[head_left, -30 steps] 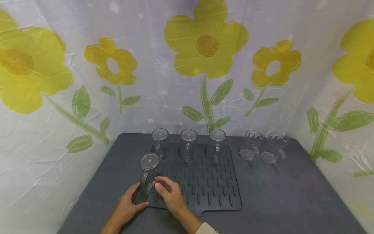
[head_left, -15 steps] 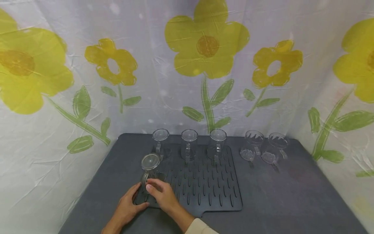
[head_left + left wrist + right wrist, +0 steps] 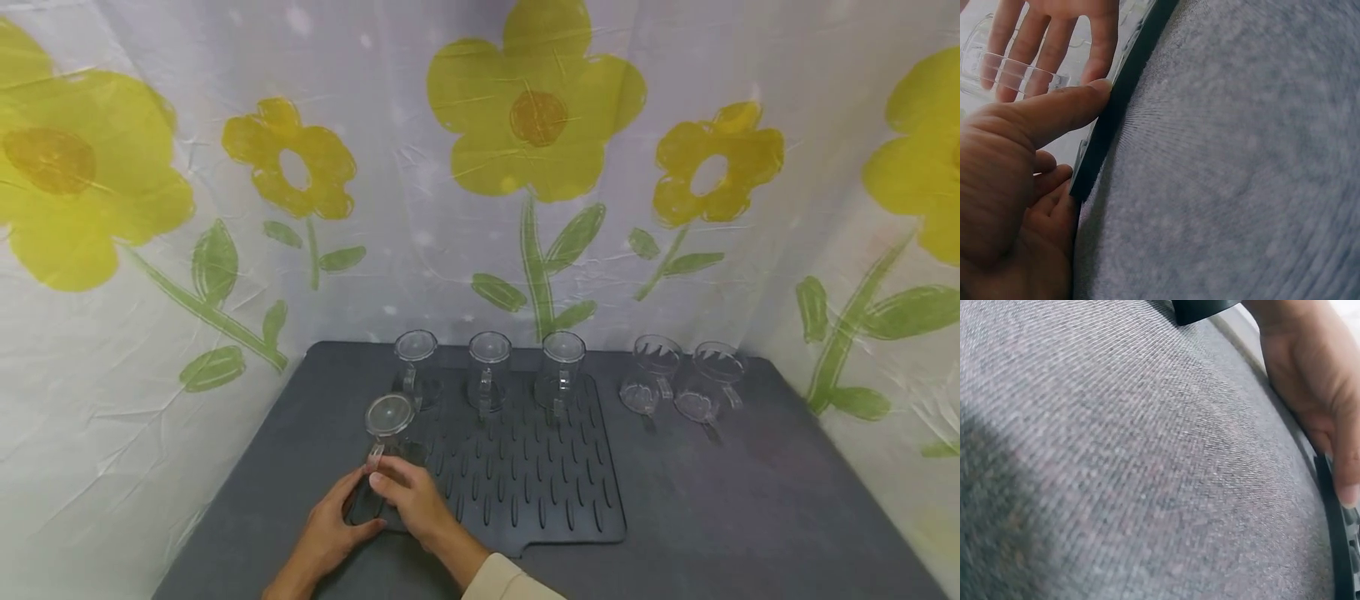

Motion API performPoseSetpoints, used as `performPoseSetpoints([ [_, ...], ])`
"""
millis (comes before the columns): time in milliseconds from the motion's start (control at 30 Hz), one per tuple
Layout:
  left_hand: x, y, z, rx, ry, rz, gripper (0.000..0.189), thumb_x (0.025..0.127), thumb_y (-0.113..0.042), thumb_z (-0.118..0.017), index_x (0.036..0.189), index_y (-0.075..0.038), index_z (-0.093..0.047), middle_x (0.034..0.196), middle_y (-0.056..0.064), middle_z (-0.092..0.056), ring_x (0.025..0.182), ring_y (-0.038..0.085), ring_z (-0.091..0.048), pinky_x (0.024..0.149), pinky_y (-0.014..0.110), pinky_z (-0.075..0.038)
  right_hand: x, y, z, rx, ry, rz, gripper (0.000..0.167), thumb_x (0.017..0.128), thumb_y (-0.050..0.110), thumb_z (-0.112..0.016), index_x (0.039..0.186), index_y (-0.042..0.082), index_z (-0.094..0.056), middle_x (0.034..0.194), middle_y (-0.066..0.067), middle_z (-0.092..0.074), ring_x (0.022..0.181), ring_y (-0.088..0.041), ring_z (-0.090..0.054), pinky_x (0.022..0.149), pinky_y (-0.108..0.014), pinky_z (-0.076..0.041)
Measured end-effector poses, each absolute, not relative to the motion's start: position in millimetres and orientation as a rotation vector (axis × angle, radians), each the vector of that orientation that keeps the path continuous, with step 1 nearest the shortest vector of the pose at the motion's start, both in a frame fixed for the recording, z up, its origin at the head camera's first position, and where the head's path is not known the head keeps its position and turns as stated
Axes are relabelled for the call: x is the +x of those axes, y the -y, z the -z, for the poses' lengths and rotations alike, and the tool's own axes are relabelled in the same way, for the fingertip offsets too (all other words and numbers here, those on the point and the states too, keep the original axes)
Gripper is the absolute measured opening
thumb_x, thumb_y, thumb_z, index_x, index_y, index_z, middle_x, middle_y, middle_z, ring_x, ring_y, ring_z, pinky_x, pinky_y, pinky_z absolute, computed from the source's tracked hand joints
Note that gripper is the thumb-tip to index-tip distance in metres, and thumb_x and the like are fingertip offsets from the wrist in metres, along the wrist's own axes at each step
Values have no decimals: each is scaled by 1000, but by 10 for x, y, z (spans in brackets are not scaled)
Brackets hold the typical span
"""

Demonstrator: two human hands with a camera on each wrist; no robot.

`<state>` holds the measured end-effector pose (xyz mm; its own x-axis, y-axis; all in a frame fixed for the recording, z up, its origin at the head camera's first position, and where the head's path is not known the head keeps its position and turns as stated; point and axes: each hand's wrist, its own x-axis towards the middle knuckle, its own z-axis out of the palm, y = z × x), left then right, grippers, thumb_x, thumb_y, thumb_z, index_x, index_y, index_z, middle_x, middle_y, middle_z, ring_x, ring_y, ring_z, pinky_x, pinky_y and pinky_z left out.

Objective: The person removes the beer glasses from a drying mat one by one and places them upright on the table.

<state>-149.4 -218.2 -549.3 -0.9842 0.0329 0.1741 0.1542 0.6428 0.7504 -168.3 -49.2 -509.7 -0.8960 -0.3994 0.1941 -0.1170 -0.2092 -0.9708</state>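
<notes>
An upside-down clear glass mug point(image 3: 389, 414) stands on the front left of a black ribbed drying mat point(image 3: 543, 525), its handle facing forward. My right hand point(image 3: 416, 504) is at that handle, fingertips right beside it. In the left wrist view the handle point(image 3: 1022, 74) overlaps the nearly straight fingers point(image 3: 1047, 47) of that hand. My left hand point(image 3: 327, 523) holds the mat's front left corner, with the thumb point(image 3: 1066, 109) along the front edge and the other fingers round the left side. In the right wrist view the left hand point(image 3: 1316, 381) also shows at the mat's edge.
Three more inverted mugs, a left one point(image 3: 416, 367), a middle one point(image 3: 489, 371) and a right one point(image 3: 562, 371), line the mat's back edge. Right of the mat, two upright mugs, one nearer point(image 3: 651, 375) and one farther point(image 3: 710, 382), stand on the grey table point(image 3: 720, 500). A flowered curtain point(image 3: 405, 250) surrounds it.
My right hand has moved left, up to the front mug's handle. The left hand stays at the mat's corner, and the other mugs stand as before.
</notes>
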Motion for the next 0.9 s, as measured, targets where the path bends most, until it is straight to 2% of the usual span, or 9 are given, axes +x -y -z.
performPoseSetpoints([
  [67,-1493,2178,5505,-160,2707,1279,89,67,-26,-91,139,1,-48,137,18,-50,128,36,-44,100,49,-40,-1686,510,5111,-643,-1809,2238,34,96,8,-55,121,-14,-57,120,-30,-59,115,-37,-56,88,-25,-48],
  [133,-1490,2179,5514,-160,2703,1287,88,67,-26,-90,140,-1,-48,138,16,-50,128,35,-44,101,48,-39,-1681,518,5116,-683,-1816,2234,32,96,6,-56,121,-14,-57,120,-30,-59,117,-40,-54,93,-25,-45],
  [300,-1472,2185,5497,-162,2698,1315,87,68,-26,-90,141,-3,-49,138,15,-49,129,35,-44,102,48,-38,-1666,531,5127,-732,-1901,2200,31,95,13,-60,122,-4,-62,118,-21,-64,112,-26,-59,93,-27,-45],
  [433,-1463,2180,5471,-162,2692,1348,84,69,-25,-89,140,-2,-49,138,16,-50,129,35,-44,102,47,-38,-1663,541,5124,-714,-1945,2148,32,97,17,-59,121,-3,-63,116,-17,-65,109,-16,-60,93,-27,-45],
  [533,-1466,2175,5473,-156,2689,1349,84,68,-24,-90,138,-1,-50,136,16,-51,128,35,-44,102,46,-39,-1656,544,5113,-699,-1958,2141,30,99,17,-57,118,-5,-63,112,-17,-66,105,-13,-61,92,-27,-47],
  [667,-1471,2177,5477,-139,2711,1274,88,66,-27,-91,137,4,-50,134,19,-52,125,38,-46,101,50,-40,-1644,553,5114,-691,-1985,2199,26,100,14,-55,111,-8,-64,101,-17,-69,97,-18,-66,85,-26,-51],
  [900,-1485,2181,5479,-134,2718,1252,92,66,-26,-91,138,10,-45,134,23,-51,125,41,-46,98,51,-42,-1633,542,5127,-656,-2107,2229,18,99,14,-56,97,0,-68,86,-11,-70,82,-13,-64,69,-23,-52],
])
